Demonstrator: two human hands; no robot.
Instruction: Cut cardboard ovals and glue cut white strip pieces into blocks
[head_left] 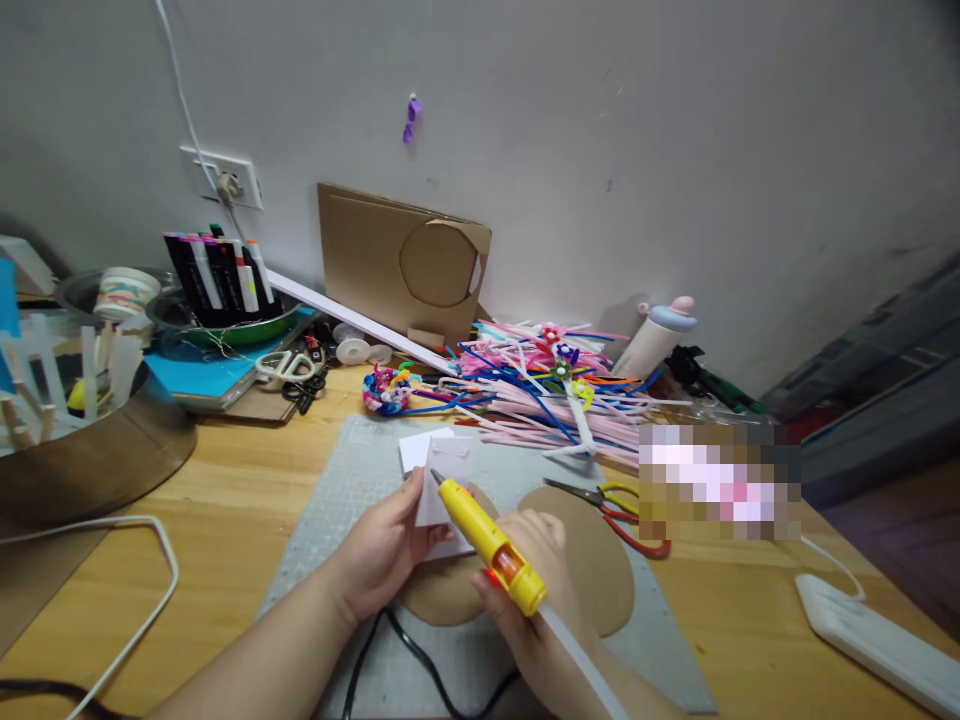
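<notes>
My left hand (386,540) is closed on a white card (429,505), pinching its edge between thumb and fingers. My right hand (544,570) grips a yellow hot glue gun (480,525), whose nozzle points at the card's upper part. A faint strip, perhaps glue, shows near the card's top edge. Another white sheet (411,448) sits behind it. Beneath my hands lie two round cardboard pieces, the left cardboard disc (442,600) partly hidden and the right cardboard disc (611,575) more exposed. Both rest on the grey cutting mat (322,560).
Red-and-yellow scissors (600,497) lie beside the right disc. Behind are pipe cleaners (525,400), a pipe-cleaner flower stand (577,415) and leaning cardboard (367,250). Markers (217,275) stand at back left, near white-handled scissors (285,368). A black cord (420,655) crosses the mat.
</notes>
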